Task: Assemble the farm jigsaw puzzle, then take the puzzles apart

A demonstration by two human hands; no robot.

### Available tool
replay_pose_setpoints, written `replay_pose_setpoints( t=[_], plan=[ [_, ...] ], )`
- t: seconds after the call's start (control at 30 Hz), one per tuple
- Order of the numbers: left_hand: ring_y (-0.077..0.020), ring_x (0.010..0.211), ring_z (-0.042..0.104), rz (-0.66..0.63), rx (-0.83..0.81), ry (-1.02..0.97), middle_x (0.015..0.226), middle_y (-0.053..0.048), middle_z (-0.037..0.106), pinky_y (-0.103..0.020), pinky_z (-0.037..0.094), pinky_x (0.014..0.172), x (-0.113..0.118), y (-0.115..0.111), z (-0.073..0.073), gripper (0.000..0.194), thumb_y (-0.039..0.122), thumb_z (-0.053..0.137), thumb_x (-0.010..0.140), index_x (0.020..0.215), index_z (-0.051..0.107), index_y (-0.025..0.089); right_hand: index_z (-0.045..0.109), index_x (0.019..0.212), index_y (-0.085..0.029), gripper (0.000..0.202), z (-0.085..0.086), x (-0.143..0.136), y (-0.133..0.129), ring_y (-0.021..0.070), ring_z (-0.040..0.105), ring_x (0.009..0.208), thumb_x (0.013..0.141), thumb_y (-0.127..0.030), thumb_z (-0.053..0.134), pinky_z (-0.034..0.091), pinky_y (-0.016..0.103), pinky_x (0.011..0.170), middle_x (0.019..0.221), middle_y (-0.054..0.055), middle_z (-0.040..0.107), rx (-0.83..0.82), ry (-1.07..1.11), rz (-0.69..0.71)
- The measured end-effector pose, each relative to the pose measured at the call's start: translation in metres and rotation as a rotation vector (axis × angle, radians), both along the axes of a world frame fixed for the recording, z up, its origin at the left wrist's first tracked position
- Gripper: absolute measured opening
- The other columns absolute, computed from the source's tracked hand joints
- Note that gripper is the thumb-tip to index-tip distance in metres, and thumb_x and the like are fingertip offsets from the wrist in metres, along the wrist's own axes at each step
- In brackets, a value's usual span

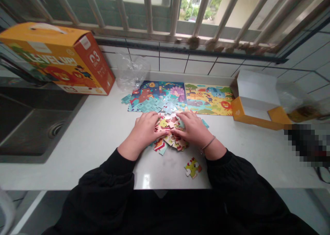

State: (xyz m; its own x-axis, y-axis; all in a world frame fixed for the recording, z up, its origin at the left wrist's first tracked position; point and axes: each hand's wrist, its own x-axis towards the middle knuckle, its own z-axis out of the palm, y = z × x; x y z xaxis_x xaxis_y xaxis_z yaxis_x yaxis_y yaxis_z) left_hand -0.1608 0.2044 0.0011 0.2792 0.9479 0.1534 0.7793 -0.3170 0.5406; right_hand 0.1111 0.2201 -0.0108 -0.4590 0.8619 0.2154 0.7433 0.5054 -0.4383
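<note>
A heap of puzzle pieces (176, 142) in pink, yellow and red lies on the white counter between my hands. My left hand (149, 129) curls round the heap's left side, and my right hand (191, 127) curls round its right side, both with fingers wrapped on pieces. Nearer to me and to the right, a green piece (193, 168) lies by itself. Behind my hands, light blue pieces (151, 105) rest on a dark blue picture sheet (167, 87). A yellow animal picture sheet (210, 97) adjoins it on the right.
An orange puzzle box (59, 59) stands at the back left beside a dark sink (33, 125). Crumpled clear plastic (131, 71) lies by the tiled wall. An open orange and white box (257, 104) sits at the right, near a blurred black object (306, 145).
</note>
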Motion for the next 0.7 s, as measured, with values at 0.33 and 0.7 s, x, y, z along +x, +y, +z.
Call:
replay_pose_setpoints(
  t=[0.33, 0.7],
  plan=[
    [-0.0372, 0.122, 0.065, -0.034, -0.041, 0.104, 0.126, -0.012, 0.072, -0.049, 0.051, 0.102, 0.0038, -0.0004, 0.001, 0.046, 0.044, 0.09, 0.092, 0.13, 0.077, 0.023, 0.075, 0.134, -0.022, 0.037, -0.0038, -0.0021, 0.0037, 0.0311, 0.071, 0.115, 0.099, -0.027, 0.085, 0.055, 0.046, 0.105, 0.12, 0.013, 0.078, -0.058, 0.104, 0.043],
    [-0.0433, 0.151, 0.057, -0.273, 0.007, -0.116, 0.159, -0.02, 0.065, -0.063, 0.04, 0.127, 0.0077, -0.0028, -0.0011, 0.09, 0.049, 0.105, 0.076, 0.152, 0.066, 0.024, 0.074, 0.121, -0.024, 0.039, 0.0019, -0.0022, 0.0049, 0.0152, 0.062, 0.067, 0.097, -0.053, 0.083, 0.05, 0.03, 0.063, 0.085, -0.002, 0.068, -0.438, 0.654, -0.068]
  ],
)
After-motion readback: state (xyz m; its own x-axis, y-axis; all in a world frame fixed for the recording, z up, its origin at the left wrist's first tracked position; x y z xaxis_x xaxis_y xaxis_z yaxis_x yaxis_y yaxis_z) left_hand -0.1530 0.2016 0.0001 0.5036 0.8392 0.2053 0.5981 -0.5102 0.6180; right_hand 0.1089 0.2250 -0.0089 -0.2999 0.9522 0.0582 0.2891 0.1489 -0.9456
